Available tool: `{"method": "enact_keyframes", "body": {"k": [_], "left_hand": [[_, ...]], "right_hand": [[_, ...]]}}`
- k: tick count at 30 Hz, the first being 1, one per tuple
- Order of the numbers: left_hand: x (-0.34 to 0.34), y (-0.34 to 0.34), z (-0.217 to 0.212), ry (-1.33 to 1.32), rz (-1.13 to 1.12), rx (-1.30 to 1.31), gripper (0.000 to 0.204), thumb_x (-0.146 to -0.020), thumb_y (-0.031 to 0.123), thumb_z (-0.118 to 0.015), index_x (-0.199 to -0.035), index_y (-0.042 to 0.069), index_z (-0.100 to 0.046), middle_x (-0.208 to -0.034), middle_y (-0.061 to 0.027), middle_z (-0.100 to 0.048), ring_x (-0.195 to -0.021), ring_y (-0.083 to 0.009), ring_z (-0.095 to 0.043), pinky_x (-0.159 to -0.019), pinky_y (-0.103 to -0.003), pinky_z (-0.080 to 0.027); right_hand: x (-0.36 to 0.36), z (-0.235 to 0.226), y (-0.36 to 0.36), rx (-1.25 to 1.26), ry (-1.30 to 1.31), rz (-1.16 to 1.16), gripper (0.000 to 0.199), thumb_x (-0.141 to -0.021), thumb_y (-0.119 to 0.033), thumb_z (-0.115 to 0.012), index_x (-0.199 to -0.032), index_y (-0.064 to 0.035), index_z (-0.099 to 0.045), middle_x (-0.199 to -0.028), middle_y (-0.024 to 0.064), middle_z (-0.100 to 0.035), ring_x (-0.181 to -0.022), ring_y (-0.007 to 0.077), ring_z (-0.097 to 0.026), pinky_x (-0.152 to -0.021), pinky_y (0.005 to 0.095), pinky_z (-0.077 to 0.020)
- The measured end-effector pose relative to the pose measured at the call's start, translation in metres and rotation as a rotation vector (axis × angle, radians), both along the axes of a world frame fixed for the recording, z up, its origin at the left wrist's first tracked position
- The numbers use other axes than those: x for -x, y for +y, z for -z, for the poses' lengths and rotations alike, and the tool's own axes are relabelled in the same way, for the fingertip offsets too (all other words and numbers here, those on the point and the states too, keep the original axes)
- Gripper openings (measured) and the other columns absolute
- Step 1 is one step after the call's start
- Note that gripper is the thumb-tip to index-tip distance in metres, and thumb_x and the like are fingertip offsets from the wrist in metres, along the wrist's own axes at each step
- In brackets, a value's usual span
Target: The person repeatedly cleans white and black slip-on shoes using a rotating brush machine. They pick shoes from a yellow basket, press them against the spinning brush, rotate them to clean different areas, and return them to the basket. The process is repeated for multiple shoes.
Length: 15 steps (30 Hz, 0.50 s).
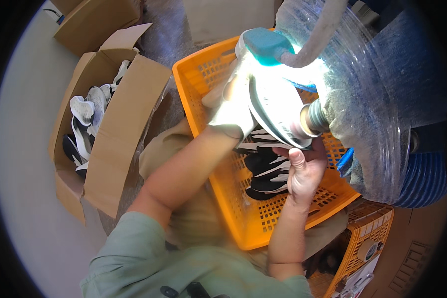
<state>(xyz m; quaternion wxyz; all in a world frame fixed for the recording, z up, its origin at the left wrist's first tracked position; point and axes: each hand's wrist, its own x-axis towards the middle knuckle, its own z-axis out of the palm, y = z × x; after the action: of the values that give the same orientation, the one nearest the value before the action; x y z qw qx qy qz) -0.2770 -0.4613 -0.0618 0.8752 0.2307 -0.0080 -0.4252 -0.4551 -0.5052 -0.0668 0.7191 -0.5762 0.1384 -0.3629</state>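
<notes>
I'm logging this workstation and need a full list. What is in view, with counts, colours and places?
shoe: one, white with dark stripes, held up against the wheel
wheel: one, tan, on a grey spindle, right of centre
guard: one, clear plastic, upper right
crate: one, orange, centre, holding dark striped shoes
second crate: one, orange, lower right
box: one, brown cardboard, left, holding shoes
left hand: brightly lit, on the shoe
right hand: under the shoe's end

Glare is washing out my left hand (232,107) and the shoe (273,114) it is gripping. My right hand (305,171) is covering the shoe's lower edge.
</notes>
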Motion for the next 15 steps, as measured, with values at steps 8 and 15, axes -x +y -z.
{"method": "enact_keyframes", "body": {"k": [8, 15], "left_hand": [[0.001, 0.024, 0.049, 0.248, 0.167, 0.036, 0.077, -0.088, 0.066, -0.055, -0.133, 0.004, -0.052, -0.122, -0.0148, -0.061, -0.107, -0.0266, -0.062, -0.095, -0.046, -0.051], [0.022, 0.02, 0.059, 0.509, 0.512, 0.557, 0.066, -0.097, 0.058, -0.043, -0.13, 0.001, -0.051, -0.125, -0.0245, -0.059, -0.112, -0.0356, -0.061, -0.101, -0.051, -0.048]], "right_hand": [[0.081, -0.009, 0.053, -0.075, 0.259, 0.113, 0.069, -0.082, 0.0, -0.056, -0.144, 0.0151, -0.03, -0.133, 0.0222, -0.053, -0.12, 0.0245, -0.055, -0.104, 0.0354, -0.042], [0.152, -0.02, 0.045, -0.145, 0.304, 0.197, 0.077, -0.075, -0.007, -0.055, -0.142, 0.0191, -0.027, -0.135, 0.0281, -0.049, -0.124, 0.0299, -0.054, -0.109, 0.0387, -0.0374]]}}
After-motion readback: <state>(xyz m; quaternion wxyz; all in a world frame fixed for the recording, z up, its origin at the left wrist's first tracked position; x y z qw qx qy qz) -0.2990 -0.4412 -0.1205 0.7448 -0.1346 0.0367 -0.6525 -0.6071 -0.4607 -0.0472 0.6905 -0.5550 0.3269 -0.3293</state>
